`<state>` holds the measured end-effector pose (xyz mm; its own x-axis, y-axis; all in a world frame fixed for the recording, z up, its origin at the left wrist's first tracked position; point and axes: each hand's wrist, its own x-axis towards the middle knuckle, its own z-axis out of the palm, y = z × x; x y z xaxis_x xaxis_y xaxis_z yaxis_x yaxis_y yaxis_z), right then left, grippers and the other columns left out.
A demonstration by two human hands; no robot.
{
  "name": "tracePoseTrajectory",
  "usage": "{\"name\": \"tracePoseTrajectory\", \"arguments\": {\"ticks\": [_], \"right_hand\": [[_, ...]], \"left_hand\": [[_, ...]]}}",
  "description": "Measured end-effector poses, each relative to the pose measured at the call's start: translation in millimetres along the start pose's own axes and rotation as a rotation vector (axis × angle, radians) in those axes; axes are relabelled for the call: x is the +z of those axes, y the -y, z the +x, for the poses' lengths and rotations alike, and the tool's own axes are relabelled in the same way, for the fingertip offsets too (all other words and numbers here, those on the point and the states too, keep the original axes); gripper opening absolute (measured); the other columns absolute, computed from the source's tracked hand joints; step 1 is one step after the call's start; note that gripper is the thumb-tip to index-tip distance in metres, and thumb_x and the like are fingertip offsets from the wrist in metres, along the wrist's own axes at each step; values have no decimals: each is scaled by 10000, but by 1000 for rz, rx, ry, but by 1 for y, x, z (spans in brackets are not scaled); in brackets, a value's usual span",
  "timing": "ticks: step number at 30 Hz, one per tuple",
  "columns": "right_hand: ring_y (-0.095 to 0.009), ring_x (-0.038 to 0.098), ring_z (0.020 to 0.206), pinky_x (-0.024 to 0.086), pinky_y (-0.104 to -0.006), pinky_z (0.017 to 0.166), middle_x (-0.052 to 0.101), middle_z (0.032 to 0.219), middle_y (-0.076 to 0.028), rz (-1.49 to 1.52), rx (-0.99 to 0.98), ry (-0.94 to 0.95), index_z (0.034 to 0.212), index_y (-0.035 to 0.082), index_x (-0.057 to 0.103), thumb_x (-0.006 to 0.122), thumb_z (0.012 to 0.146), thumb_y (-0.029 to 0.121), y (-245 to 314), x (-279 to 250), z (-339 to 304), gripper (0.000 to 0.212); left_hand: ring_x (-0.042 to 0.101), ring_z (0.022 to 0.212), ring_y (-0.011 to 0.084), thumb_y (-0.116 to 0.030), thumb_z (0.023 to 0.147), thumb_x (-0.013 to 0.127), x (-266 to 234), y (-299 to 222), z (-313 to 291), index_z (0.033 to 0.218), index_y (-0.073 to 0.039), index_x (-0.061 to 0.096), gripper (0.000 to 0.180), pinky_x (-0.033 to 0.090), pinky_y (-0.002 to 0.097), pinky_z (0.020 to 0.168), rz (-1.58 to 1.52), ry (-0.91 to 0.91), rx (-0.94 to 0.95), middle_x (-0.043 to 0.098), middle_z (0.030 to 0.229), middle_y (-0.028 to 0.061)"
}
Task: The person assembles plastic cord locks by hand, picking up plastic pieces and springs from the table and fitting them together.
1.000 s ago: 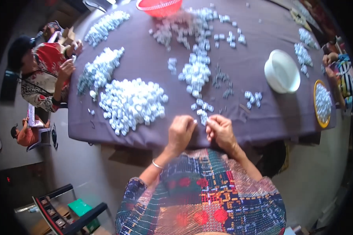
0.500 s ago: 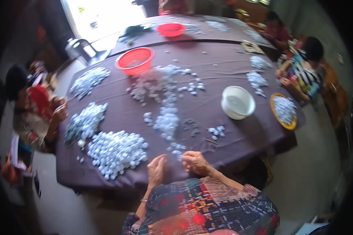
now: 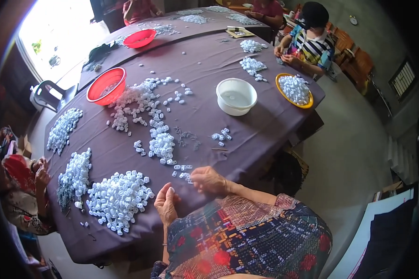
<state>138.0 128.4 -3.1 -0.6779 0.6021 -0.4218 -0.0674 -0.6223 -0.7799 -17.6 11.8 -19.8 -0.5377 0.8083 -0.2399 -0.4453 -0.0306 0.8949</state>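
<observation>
Both my hands are at the near edge of the cloth-covered table, a short gap between them. The fingers of my left hand (image 3: 166,203) are pinched together, its thumb up; anything inside is too small or hidden to tell. My right hand (image 3: 212,180) is a little farther out, also closed, its fingertips beside a few small pale plastic pieces (image 3: 186,176) with holes in them. From there a trail of the same pieces (image 3: 162,143) runs away from me. A large heap of pieces (image 3: 118,197) lies left of my left hand.
On the table (image 3: 191,97) stand a white tub (image 3: 236,110), a tilted red basin (image 3: 94,88) and a yellow-rimmed plate (image 3: 310,103) of pieces. Small dark bits (image 3: 187,138) and a thin stick (image 3: 219,149) lie mid-table. Other people sit left, right and at the far end.
The view has turned, so the table appears farther left and tilted. My right hand is now somewhat farther out than my left; both stay closed.
</observation>
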Motion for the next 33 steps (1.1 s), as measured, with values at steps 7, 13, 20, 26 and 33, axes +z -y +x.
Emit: {"name": "tracePoseTrajectory", "arguments": {"ticks": [7, 13, 20, 26, 33], "right_hand": [[-92, 522, 437, 474, -257, 418, 578, 602, -36, 81, -20, 58, 871, 21, 586, 593, 864, 167, -8, -3, 6, 146], [-88, 514, 430, 472, -259, 417, 579, 595, -31, 109, -6, 85, 860, 26, 583, 593, 861, 164, -3, -6, 5, 138], [-80, 499, 430, 469, -256, 420, 568, 586, -22, 127, 28, 151, 861, 44, 581, 593, 863, 169, -4, -11, 9, 126], [-81, 504, 465, 452, -234, 437, 554, 610, -14, 108, 89, 187, 877, 39, 578, 570, 879, 168, -8, -4, -3, 129], [-92, 512, 442, 436, -236, 408, 572, 624, -29, -29, 197, 111, 831, 59, 606, 619, 843, 165, 11, -5, 0, 107]], "left_hand": [[570, 594, 97, -104, 833, 654, -12, 5, 3, 951, -23, 600, 153, 486, 212, 494, 12, -8, -48, 607, 760, 28], [603, 645, 120, -107, 848, 633, 0, -6, 5, 942, -31, 599, 125, 493, 226, 530, 64, -9, -100, 623, 792, 39], [624, 663, 133, -89, 832, 649, 0, -5, 8, 959, -28, 597, 151, 502, 222, 533, 69, -87, -105, 642, 837, 62], [637, 691, 151, -65, 819, 659, -15, -7, -6, 991, -10, 590, 194, 501, 218, 529, 92, -72, -162, 640, 841, 63], [581, 736, 120, -126, 885, 572, 0, -23, 1, 1031, 5, 565, 197, 469, 225, 608, 47, 72, -299, 599, 849, 61]]}}
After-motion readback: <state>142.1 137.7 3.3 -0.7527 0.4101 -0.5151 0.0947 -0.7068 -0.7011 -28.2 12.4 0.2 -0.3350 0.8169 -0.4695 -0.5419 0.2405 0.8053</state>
